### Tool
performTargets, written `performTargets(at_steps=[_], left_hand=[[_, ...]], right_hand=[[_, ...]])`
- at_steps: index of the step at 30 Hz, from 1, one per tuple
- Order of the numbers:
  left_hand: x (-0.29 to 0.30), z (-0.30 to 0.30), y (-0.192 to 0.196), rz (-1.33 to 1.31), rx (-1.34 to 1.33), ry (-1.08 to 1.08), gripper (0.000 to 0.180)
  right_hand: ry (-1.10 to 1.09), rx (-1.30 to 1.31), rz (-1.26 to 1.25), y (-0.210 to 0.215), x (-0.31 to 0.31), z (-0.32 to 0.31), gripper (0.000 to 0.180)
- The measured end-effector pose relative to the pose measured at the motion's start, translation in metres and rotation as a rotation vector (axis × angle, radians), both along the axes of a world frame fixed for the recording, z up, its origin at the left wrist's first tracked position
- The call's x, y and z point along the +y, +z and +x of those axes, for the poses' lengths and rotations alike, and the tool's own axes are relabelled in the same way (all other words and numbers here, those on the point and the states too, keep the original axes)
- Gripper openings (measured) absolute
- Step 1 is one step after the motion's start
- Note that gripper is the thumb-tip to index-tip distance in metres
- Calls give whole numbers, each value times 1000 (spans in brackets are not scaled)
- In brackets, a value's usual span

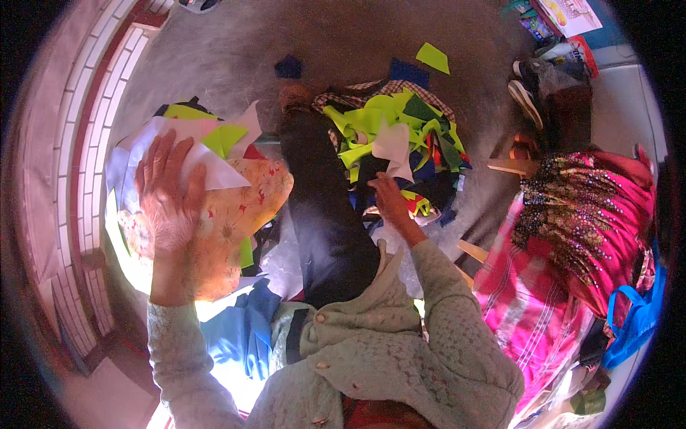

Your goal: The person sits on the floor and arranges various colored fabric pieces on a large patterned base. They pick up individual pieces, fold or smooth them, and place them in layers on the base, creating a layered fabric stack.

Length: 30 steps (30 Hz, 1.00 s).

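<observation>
Cardigan sleeve (429,343) up close; my right hand (391,202) pinches a white scrap (393,146) just ahead, left hand (168,196) flat on the floral fabric (243,207).

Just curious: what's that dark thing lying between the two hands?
In the head view, the person's own outstretched leg in dark trousers lies between the left hand and right hand.

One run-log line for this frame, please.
left hand: flat on stacked fabric pieces | right hand: grasping white scrap | source: heap of mixed scraps | posture: seated on floor
</observation>
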<state>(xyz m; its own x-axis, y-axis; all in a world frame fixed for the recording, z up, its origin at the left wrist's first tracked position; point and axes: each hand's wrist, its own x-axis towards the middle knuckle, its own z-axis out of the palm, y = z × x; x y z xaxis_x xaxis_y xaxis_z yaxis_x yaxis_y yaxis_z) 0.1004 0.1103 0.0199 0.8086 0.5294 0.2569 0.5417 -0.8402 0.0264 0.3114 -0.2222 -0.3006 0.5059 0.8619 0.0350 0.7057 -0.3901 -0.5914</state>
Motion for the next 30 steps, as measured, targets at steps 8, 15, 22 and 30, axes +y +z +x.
performTargets(at_steps=[8, 15, 22, 30], left_hand=[[-5, 5, 11, -46, 57, 13, 36], [-3, 12, 14, -72, 88, 28, 37], [-3, 10, 18, -94, 167, 72, 38], [1, 9, 20, -120, 189, 58, 39]], right_hand=[[-701, 267, 325, -49, -21, 98, 19], [-743, 247, -274, -90, -9, 142, 45], [-815, 219, -528, -43, 32, 144, 57], [-673, 96, -708, -60, 26, 156, 44]])
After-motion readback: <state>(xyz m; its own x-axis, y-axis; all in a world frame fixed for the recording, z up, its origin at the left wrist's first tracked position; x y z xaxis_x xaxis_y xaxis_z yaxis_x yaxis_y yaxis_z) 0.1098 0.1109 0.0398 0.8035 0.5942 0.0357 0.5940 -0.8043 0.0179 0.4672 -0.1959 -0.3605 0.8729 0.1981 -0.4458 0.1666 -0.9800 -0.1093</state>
